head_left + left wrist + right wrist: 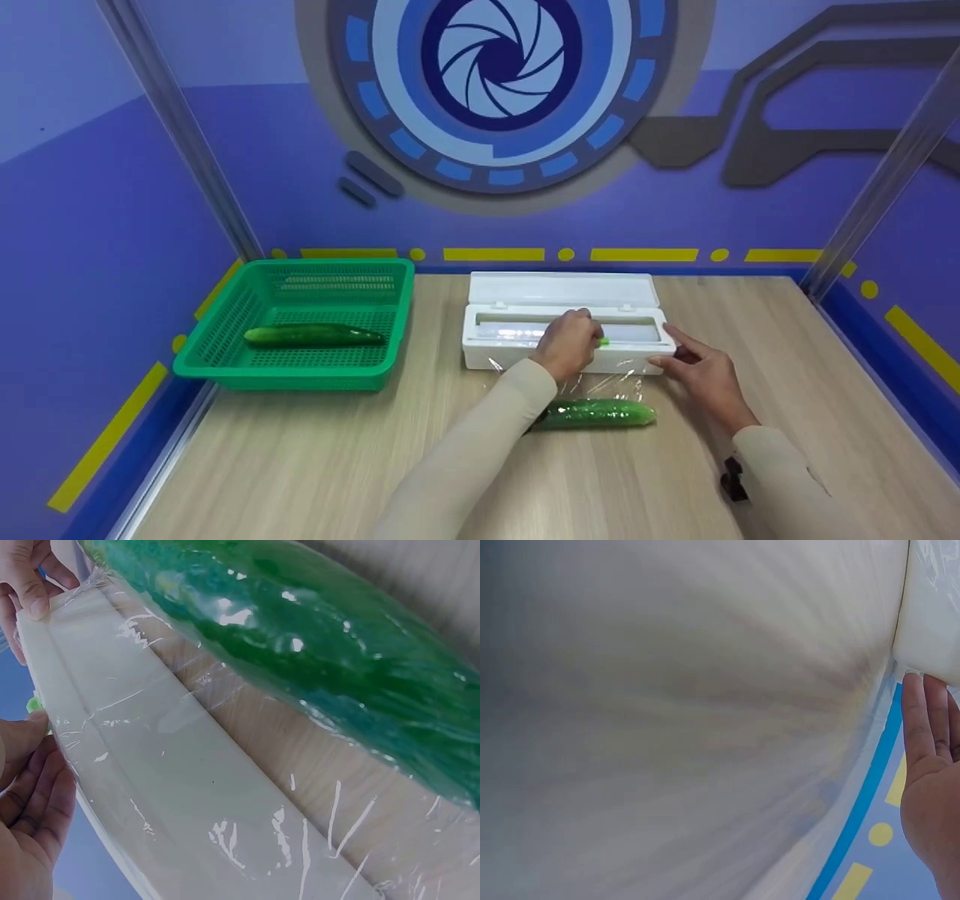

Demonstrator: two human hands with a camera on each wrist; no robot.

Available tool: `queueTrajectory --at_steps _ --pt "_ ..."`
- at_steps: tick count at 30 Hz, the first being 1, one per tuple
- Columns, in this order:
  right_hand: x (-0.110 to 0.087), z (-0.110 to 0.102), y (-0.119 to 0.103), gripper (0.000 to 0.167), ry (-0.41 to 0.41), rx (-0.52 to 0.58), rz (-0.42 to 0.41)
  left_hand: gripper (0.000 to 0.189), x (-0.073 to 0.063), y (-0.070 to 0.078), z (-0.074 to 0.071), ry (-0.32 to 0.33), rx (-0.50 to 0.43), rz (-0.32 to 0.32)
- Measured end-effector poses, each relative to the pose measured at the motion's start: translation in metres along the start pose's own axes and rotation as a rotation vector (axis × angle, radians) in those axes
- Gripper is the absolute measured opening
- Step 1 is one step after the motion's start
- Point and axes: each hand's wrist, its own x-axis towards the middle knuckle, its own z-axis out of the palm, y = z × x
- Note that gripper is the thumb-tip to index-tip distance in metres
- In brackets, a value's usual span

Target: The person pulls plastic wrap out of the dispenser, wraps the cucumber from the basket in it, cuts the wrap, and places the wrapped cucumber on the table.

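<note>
A white cling film dispenser (487, 354) lies on the table with its lid raised and a film roll (510, 330) inside. My left hand (568, 345) pinches the small green slider (603, 342) on its front rim; the slider also peeks out in the left wrist view (34, 705). At the dispenser's right end, my right hand (705, 379) grips the corner between thumb and fingers. Clear film stretches from the dispenser's front down to a cucumber (600, 414), which lies wrapped in it. The left forearm hides the cucumber's left end.
A green plastic basket (300, 381) stands to the left, holding another cucumber (315, 335). Behind the dispenser rises a blue patterned wall (525, 225), with side walls left and right. A small black object (733, 480) shows beside the right sleeve.
</note>
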Motion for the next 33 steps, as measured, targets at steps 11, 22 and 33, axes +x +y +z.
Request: queueTrajectory --at_steps 11,22,33 --pt "0.002 -0.004 -0.003 0.069 0.01 -0.005 0.008 0.009 -0.015 -0.017 -0.009 0.056 -0.004 -0.006" --pt "0.001 -0.002 -0.003 0.068 0.018 -0.02 -0.023 0.009 -0.022 -0.023 -0.011 0.068 -0.021 -0.002" --pt "0.002 -0.001 -0.001 0.07 0.006 -0.053 -0.013 0.01 -0.024 -0.027 -0.01 0.062 -0.018 -0.008"
